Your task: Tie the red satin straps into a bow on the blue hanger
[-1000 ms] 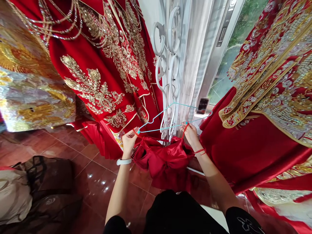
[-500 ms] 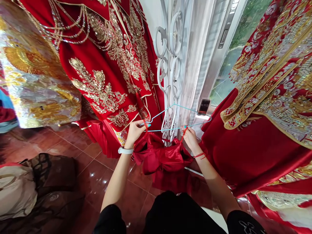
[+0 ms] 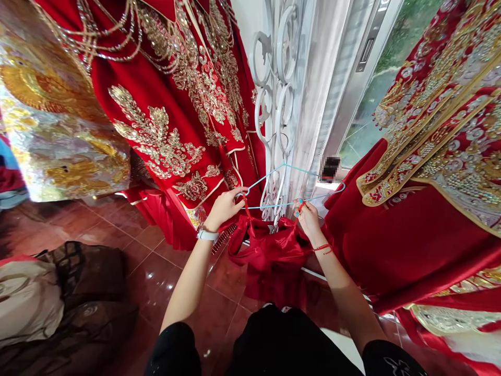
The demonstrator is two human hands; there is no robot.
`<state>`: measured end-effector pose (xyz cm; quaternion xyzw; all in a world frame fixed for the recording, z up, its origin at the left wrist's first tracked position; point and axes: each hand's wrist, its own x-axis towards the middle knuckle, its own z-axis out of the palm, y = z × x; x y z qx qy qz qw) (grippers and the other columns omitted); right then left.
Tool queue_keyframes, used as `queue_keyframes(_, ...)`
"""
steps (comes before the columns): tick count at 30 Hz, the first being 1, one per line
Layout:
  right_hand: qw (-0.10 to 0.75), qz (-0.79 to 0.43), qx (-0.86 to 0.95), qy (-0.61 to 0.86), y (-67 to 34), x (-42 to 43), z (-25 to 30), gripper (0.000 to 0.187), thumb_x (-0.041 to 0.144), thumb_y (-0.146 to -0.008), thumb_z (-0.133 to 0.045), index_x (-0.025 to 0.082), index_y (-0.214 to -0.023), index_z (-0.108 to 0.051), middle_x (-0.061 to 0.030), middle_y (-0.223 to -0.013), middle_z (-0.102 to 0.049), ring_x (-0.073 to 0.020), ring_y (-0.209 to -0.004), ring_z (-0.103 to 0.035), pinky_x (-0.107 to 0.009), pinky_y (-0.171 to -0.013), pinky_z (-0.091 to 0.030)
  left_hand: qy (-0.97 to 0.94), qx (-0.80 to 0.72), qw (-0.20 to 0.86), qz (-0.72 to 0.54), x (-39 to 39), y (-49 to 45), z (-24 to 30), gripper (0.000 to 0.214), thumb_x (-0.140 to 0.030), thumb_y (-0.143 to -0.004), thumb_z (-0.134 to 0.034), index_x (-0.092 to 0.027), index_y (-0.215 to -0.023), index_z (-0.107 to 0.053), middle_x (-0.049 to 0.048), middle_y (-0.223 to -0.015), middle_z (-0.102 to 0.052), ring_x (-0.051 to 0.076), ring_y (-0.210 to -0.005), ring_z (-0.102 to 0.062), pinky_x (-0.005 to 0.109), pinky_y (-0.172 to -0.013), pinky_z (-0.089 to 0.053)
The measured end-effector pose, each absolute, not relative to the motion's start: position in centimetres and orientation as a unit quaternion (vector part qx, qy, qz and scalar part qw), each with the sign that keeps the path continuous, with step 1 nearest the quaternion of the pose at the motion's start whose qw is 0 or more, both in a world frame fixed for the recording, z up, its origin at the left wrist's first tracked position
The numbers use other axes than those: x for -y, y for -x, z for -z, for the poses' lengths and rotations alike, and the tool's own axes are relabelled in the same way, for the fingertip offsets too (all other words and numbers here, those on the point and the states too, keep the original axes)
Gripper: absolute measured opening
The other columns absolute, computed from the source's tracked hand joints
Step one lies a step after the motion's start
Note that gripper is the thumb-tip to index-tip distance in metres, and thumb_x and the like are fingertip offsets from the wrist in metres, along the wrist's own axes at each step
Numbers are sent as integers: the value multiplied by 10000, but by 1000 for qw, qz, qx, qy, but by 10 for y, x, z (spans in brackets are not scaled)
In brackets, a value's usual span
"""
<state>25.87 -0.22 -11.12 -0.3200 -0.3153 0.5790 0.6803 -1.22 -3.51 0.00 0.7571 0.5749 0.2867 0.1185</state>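
I get only a pixelated patch (image 3: 330, 169) past the right hand (image 3: 308, 216); the left hand (image 3: 225, 209) hides one clothes hanger (image 3: 274, 206) tip.

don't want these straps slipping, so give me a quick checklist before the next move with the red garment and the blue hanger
1. Left hand on left strap: ok, at the left end of the blue hanger.
2. Right hand on right strap: ok.
3. Right strap around the hanger's right end: not ok, that end sticks out past the hand.
4. Left strap seated: cannot tell, the hand covers it.
5. Hook caught on white scrollwork: cannot tell, they overlap.
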Motion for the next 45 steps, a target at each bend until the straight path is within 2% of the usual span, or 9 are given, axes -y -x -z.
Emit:
queue_keyframes(3,686,-572,315,322,-263,1,110,346,439,-586,-874,198,-704,-656,-3,-771,-674,-53,-507,-451,-227,-461,-359,-761,-559,148,-295,34,11,6,274,-251,-789,-587,-210,-1041,-688,-18,-728,-669,121,-536,-488,256,-608,-389)
queue_keyframes(7,686,-569,313,328,-265,1,108,374,436,-538,-902,197,-693,-660,-6,-769,-687,-47,-488,-449,-222,-444,-346,-713,-522,217,-415,29,10,18,227,-369,-794,-622,-186,-921,-666,45,-934,-714,169,-788,-622,267,-710,-472)
queue_keyframes(11,688,-568,312,328,-262,2,107,363,441,-564,-885,202,-722,-662,-3,-768,-693,-49,-474,-454,-226,-437,-347,-655,-503,285,-487,21,9,26,345,-501,-707,-732,-167,-782,-697,85,-889,-742,219,-839,-659,336,-817,-512)
queue_keyframes(16,679,-562,327,341,-258,1,107,319,427,-623,-839,204,-709,-627,5,-789,-703,-39,-451,-442,-232,-448,-379,-634,-510,305,-495,16,9,25,419,-558,-592,-824,-165,-710,-737,82,-801,-761,222,-751,-665,354,-771,-525)
queue_keyframes(27,684,-564,312,340,-249,0,107,275,382,-611,-835,204,-699,-645,13,-788,-700,-31,-454,-431,-223,-450,-355,-649,-561,223,-462,15,10,25,308,-448,-713,-751,-161,-815,-789,90,-850,-780,209,-744,-663,303,-698,-473)
queue_keyframes(32,686,-565,305,344,-249,1,106,281,378,-577,-846,207,-672,-644,16,-769,-710,-34,-446,-424,-221,-442,-368,-675,-609,160,-385,24,7,15,358,-493,-863,-595,-208,-797,-801,52,-754,-765,200,-699,-638,276,-624,-399)
queue_keyframes(38,669,-572,328,343,-261,3,102,266,371,-608,-846,203,-729,-678,-17,-822,-729,-49,-480,-477,-219,-439,-417,-704,-527,223,-420,27,12,24,335,-477,-857,-605,-210,-951,-784,67,-1000,-787,227,-876,-695,309,-822,-486)
queue_keyframes(41,664,-566,343,348,-267,0,98,250,355,-619,-852,196,-715,-685,-24,-799,-729,-57,-496,-498,-219,-455,-449,-707,-515,231,-426,21,15,29,363,-511,-853,-596,-199,-893,-777,79,-981,-787,252,-905,-696,337,-875,-494)
queue_keyframes(45,656,-531,373,386,-293,-6,94,267,365,-598,-882,189,-724,-725,-22,-713,-721,-122,-588,-638,-254,-556,-553,-708,-496,266,-427,10,19,28,441,-594,-791,-638,-177,-834,-773,100,-928,-786,260,-870,-701,346,-858,-517)
